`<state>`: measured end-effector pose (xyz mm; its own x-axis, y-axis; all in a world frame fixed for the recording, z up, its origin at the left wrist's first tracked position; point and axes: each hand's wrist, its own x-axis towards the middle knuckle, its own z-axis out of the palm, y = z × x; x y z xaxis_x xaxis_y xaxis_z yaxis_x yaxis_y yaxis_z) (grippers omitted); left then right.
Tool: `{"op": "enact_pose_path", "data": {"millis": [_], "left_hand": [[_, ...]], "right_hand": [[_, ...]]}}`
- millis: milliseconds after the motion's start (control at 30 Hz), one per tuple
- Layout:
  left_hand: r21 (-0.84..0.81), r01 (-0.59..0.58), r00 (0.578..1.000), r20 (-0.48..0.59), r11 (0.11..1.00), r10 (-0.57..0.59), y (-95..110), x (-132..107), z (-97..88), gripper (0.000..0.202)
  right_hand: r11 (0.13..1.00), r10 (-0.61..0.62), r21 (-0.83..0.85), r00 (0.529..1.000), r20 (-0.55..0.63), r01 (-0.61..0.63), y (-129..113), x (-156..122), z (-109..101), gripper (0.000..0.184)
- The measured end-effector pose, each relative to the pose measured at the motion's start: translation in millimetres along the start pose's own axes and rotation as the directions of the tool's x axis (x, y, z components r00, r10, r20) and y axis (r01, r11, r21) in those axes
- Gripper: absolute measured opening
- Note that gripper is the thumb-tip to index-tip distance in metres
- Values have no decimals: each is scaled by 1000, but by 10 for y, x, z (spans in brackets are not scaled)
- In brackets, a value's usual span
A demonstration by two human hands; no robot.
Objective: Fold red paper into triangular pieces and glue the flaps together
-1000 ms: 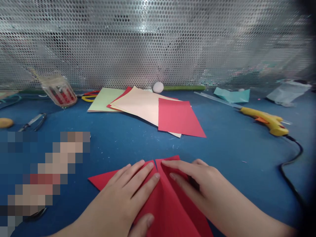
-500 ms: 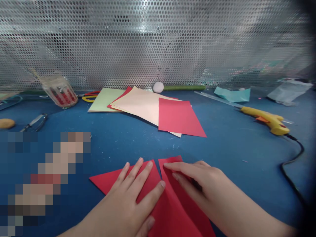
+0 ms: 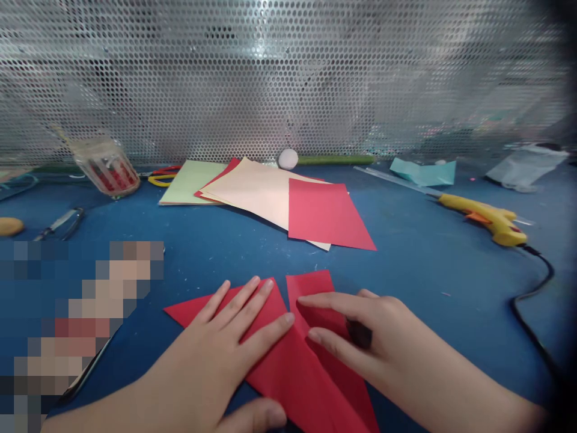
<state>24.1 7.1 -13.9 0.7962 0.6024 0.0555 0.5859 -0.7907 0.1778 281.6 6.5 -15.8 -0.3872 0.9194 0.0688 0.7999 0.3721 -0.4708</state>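
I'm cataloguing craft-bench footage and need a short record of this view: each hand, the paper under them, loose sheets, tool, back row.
Left hand: spread flat over the creased red paper
Right hand: touching the same paper, right of its gap
Paper's gap: opens at the far edge, between the hands
Loose sheets: red sheet partly over cream sheets; pale green paper to their left
Tool: yellow glue gun, lying at right
Back row: clear jar at left, white ball near centre
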Motion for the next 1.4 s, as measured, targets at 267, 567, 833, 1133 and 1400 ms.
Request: {"op": "enact_pose_path", "data": {"millis": [267, 567, 833, 1133, 1400], "left_hand": [[-121, 2, 1000, -5, 993, -3, -1, -9, -31, 62], [-117, -33, 999, -15, 993, 32, -19, -16, -4, 63], [-160, -12, 1000, -30, 987, 7, 0, -42, 22, 70], [-133, 60, 994, 100, 989, -47, -176, 88, -161, 47], [-167, -32, 999, -13, 985, 30, -115, 107, -100, 47]], "right_hand": [[997, -45, 58, 998, -38, 47, -8, 9, 14, 42], [998, -32, 46, 997, -70, 35, 22, 0, -14, 43], [999, 35, 43, 999, -33, -34, 43, -24, -44, 32], [985, -29, 165, 987, -158, 56, 33, 83, -65, 30], [993, -34, 110, 994, -105, 45, 68, 74, -11, 34]]}}
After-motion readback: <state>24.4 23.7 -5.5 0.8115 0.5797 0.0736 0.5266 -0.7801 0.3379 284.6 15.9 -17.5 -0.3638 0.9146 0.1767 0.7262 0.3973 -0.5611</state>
